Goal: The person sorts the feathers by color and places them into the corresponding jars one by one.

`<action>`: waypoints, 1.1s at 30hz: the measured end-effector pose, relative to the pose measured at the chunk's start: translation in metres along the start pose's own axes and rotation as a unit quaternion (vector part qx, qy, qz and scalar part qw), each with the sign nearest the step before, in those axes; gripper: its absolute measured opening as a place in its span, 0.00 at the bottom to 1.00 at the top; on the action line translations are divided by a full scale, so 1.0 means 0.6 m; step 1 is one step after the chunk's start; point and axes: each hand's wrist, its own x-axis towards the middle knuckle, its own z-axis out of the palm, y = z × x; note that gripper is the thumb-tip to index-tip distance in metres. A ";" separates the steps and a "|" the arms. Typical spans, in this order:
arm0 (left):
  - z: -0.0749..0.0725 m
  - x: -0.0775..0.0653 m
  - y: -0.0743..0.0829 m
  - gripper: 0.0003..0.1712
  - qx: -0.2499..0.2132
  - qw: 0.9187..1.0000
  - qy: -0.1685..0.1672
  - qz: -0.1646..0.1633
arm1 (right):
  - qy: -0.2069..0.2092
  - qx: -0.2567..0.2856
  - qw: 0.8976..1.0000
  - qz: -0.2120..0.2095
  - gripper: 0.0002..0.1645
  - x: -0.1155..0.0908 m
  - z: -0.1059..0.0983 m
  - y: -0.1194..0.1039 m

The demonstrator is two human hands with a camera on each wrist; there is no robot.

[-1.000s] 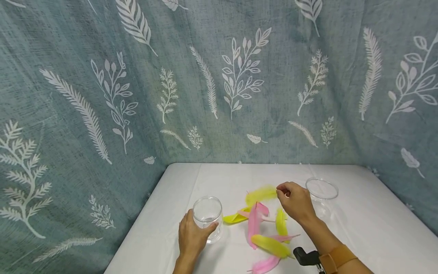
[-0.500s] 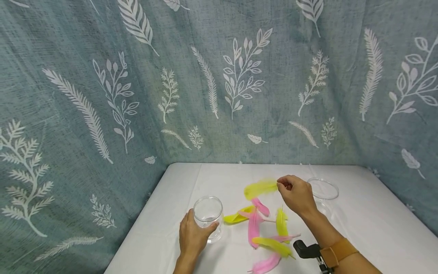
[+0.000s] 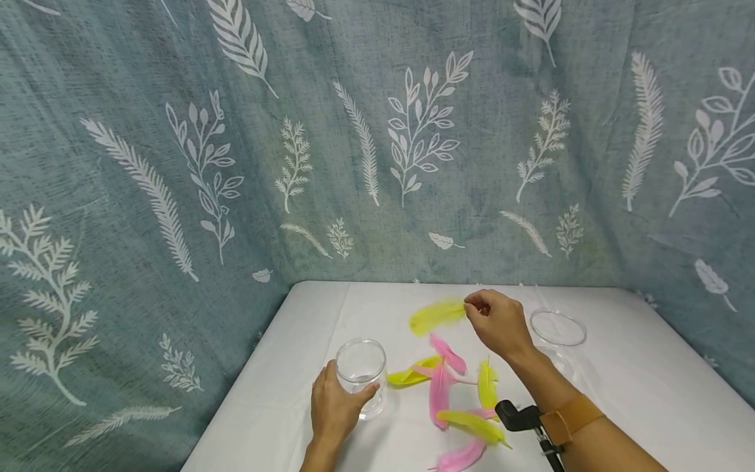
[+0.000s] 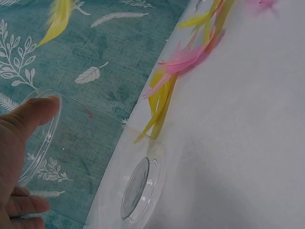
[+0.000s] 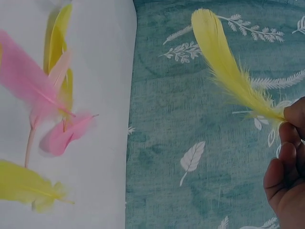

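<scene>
In the head view my right hand (image 3: 500,324) pinches a yellow feather (image 3: 435,316) by its quill end, held up above the other feathers. The right wrist view shows this feather (image 5: 224,62) stretching away from thumb and fingertips. My left hand (image 3: 339,406) grips a clear glass jar (image 3: 361,367) from its left side, thumb across the front. Seen from the left wrist, the thumb lies by the jar's rim (image 4: 43,143). Between the hands, several pink feathers (image 3: 438,396) and yellow feathers (image 3: 472,425) lie loosely overlapped on the white table.
A second clear glass jar (image 3: 557,328) stands at the right, partly behind my right forearm. The white-covered table (image 3: 377,305) ends at a blue-green curtain (image 3: 366,164) with white leaf prints. A black camera mount (image 3: 519,417) is strapped to my right wrist.
My right hand has lifted the yellow feather up off the pile and moved it slightly left. The left hand and its jar have stayed in place.
</scene>
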 end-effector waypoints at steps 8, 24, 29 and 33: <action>0.001 0.000 -0.001 0.54 0.004 1.000 0.003 0.002 | -0.026 0.023 0.999 -0.001 0.03 0.016 0.025 -0.026; -0.001 0.001 0.002 0.55 -0.006 1.000 -0.009 0.000 | -0.067 0.041 0.996 -0.035 0.03 0.020 0.083 -0.070; 0.000 0.003 0.002 0.53 -0.001 1.000 -0.004 0.001 | -0.070 0.040 0.995 -0.061 0.03 0.016 0.108 -0.080; 0.000 0.002 0.000 0.53 0.004 1.000 -0.003 -0.001 | -0.076 0.042 0.994 -0.073 0.05 0.011 0.124 -0.089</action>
